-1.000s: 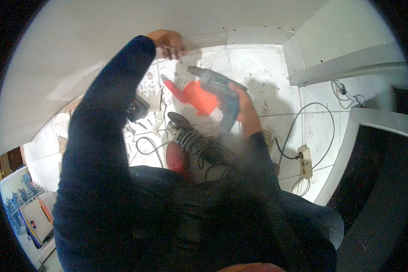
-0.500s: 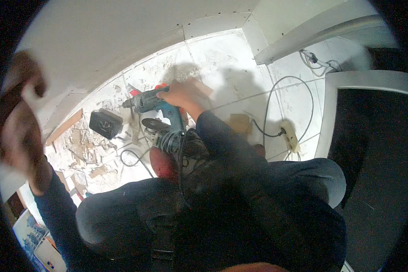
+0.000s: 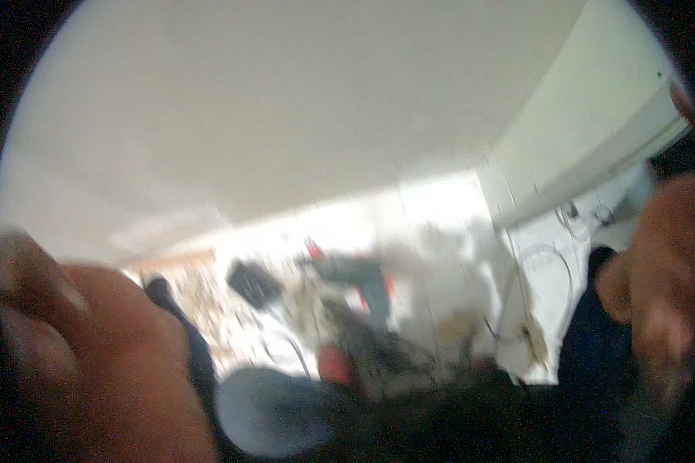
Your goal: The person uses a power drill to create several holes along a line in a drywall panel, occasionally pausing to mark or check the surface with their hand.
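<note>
Both of my hands are raised close to the camera and smeared by motion. My left hand [image 3: 93,339] fills the lower left, its fingers partly cut off by the dark rim. My right hand [image 3: 664,270] is at the right edge, over a dark sleeve. Whether either hand holds anything does not show. Between them, a blue-grey power drill [image 3: 355,274] lies on the white tiled floor, untouched, its tip toward the left. Left of it sits a black square block [image 3: 255,285]. Something red [image 3: 313,248] lies just behind the drill.
A pale wall [image 3: 286,116] rises beyond the floor and meets another panel at the right. Scraps and debris [image 3: 197,309] litter the left floor. A cream power strip [image 3: 534,343] with a looping black cable [image 3: 571,270] lies at the right. My bent knee [image 3: 278,413] is in front.
My right hand has let go of the drill and swung up to the right edge. My left hand now looms larger and lower. The view has tilted up, showing more wall.
</note>
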Motion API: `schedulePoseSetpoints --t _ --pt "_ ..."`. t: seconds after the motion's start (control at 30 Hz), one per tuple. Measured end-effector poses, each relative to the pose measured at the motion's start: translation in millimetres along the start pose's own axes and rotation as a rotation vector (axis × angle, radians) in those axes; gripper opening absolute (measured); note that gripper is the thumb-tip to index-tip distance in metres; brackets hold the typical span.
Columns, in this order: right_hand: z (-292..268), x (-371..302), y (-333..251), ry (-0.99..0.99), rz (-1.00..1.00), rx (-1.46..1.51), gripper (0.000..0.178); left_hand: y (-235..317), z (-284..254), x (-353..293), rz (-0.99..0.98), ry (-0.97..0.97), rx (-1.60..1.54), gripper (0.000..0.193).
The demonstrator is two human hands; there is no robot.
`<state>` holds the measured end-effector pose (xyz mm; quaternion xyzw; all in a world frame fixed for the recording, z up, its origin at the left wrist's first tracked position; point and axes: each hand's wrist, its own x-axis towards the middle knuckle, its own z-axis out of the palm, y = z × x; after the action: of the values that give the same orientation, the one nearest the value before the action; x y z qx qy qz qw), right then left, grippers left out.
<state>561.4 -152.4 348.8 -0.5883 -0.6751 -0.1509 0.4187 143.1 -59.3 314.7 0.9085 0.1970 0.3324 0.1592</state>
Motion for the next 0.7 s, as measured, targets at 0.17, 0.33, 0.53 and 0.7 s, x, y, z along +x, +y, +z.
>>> schedulePoseSetpoints --t 0.17,0.33,0.53,0.7 --pt "-34.0 -28.1 9.5 -0.058 -0.049 -0.097 0.032 -0.7 12.4 -6.8 -0.013 -0.063 -0.059 0.038" --pt "-65.1 31.5 -5.9 -0.229 0.005 0.079 0.040 36.1 -48.9 40.6 -0.137 -0.073 -0.009 0.041" --pt "92.9 -55.6 108.3 -0.963 0.202 0.063 0.040 26.2 -22.8 -5.9 -0.520 -0.089 -0.115 0.038" --pt "249.3 -172.6 200.9 -1.185 0.149 0.092 0.051 74.0 -22.8 -45.8 -0.372 -0.099 0.163 0.046"
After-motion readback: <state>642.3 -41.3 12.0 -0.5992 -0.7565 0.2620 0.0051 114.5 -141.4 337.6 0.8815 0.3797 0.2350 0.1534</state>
